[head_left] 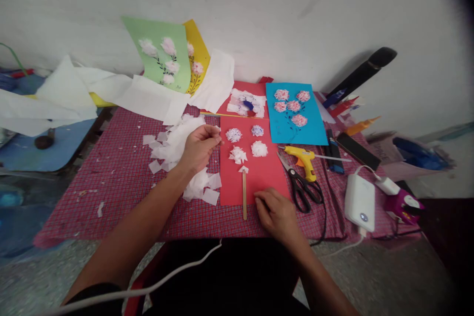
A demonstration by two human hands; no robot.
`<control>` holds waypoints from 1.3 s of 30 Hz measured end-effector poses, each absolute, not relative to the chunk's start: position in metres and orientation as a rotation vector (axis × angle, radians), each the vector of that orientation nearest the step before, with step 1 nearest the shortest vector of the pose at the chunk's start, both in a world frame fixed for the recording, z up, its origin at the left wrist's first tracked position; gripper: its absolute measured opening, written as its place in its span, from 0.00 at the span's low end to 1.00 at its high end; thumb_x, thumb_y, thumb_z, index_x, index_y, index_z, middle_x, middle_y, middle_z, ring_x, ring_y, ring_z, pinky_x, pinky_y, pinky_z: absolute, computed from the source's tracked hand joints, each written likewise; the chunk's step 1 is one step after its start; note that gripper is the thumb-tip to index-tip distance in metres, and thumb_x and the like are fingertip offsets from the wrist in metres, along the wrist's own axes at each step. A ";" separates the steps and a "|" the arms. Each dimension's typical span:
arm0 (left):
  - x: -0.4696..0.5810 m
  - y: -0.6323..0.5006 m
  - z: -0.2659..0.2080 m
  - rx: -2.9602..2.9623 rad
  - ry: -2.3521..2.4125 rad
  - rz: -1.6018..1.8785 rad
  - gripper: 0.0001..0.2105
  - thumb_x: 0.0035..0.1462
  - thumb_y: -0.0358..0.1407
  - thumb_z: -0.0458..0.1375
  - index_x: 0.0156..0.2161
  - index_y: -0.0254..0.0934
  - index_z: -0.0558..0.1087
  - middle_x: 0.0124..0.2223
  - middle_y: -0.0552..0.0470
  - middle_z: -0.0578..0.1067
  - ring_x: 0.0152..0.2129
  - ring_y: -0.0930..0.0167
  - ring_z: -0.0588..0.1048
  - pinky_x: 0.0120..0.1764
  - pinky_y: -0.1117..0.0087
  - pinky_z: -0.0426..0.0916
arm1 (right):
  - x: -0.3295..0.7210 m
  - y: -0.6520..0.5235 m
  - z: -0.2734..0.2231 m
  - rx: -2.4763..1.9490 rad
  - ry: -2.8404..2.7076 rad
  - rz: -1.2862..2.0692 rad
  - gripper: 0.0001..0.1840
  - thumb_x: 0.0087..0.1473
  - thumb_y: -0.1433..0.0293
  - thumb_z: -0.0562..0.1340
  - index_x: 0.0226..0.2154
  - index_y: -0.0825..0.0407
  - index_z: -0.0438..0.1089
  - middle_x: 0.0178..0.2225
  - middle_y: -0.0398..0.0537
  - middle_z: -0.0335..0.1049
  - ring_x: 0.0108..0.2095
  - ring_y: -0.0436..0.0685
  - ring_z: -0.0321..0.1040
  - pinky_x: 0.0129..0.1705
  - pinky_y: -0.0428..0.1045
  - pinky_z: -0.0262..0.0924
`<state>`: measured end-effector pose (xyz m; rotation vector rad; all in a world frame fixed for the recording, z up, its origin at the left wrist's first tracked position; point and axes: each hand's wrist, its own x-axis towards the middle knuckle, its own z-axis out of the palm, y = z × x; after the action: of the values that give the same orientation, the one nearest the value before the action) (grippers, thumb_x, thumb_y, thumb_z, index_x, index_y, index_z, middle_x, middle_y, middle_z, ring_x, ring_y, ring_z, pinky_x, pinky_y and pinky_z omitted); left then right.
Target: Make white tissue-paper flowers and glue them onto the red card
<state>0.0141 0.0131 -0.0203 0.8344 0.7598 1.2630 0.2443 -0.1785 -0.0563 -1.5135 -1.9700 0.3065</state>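
Left of the red card [267,174], apparently pinching a paper scrap [217,129] with the left hand [200,148]. Best to steady the near edge with the right hand [277,215], loosely curled.

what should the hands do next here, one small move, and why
Probably have the right hand pick up the wooden stick: it lies close beside that hand, with its upper end at a small white paper scrap on the red sheet, just below four paper puffs.
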 end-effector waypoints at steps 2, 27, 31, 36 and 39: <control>0.014 0.013 -0.020 0.841 0.747 1.250 0.10 0.45 0.24 0.67 0.34 0.36 0.77 0.30 0.58 0.72 0.29 0.75 0.76 0.37 0.71 0.74 | 0.245 -0.179 -0.057 -1.516 -1.977 0.303 0.09 0.66 0.75 0.60 0.44 0.51 0.76 0.38 0.51 0.79 0.36 0.58 0.77 0.40 0.52 0.70; 0.015 0.009 -0.020 1.017 0.811 1.178 0.11 0.46 0.30 0.72 0.33 0.35 0.75 0.30 0.57 0.75 0.26 0.76 0.75 0.33 0.72 0.73 | 0.244 -0.179 -0.056 -1.532 -1.958 0.327 0.10 0.68 0.73 0.59 0.45 0.49 0.77 0.39 0.51 0.80 0.38 0.58 0.78 0.44 0.53 0.72; 0.014 0.008 -0.020 1.047 0.774 1.120 0.11 0.49 0.32 0.72 0.34 0.35 0.75 0.29 0.53 0.77 0.26 0.74 0.77 0.33 0.71 0.74 | 0.244 -0.179 -0.056 -1.539 -1.959 0.334 0.10 0.68 0.72 0.59 0.44 0.49 0.77 0.38 0.51 0.79 0.37 0.58 0.77 0.43 0.52 0.73; 0.014 0.006 -0.021 1.085 0.760 1.116 0.08 0.53 0.34 0.71 0.36 0.36 0.76 0.29 0.52 0.78 0.25 0.73 0.77 0.32 0.70 0.73 | 0.245 -0.179 -0.056 -1.537 -1.970 0.336 0.10 0.69 0.72 0.58 0.44 0.50 0.76 0.38 0.52 0.79 0.38 0.58 0.77 0.43 0.53 0.72; 0.014 0.006 -0.020 1.083 0.770 1.131 0.08 0.53 0.34 0.70 0.36 0.36 0.76 0.28 0.53 0.77 0.24 0.74 0.76 0.31 0.70 0.73 | 0.244 -0.179 -0.054 -1.531 -1.969 0.368 0.10 0.69 0.72 0.58 0.44 0.50 0.76 0.38 0.51 0.78 0.38 0.58 0.77 0.43 0.53 0.71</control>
<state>0.0141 0.0060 -0.0205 1.0832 0.7697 1.1306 0.2442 -0.1789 -0.0540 -1.5308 -1.9694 0.3676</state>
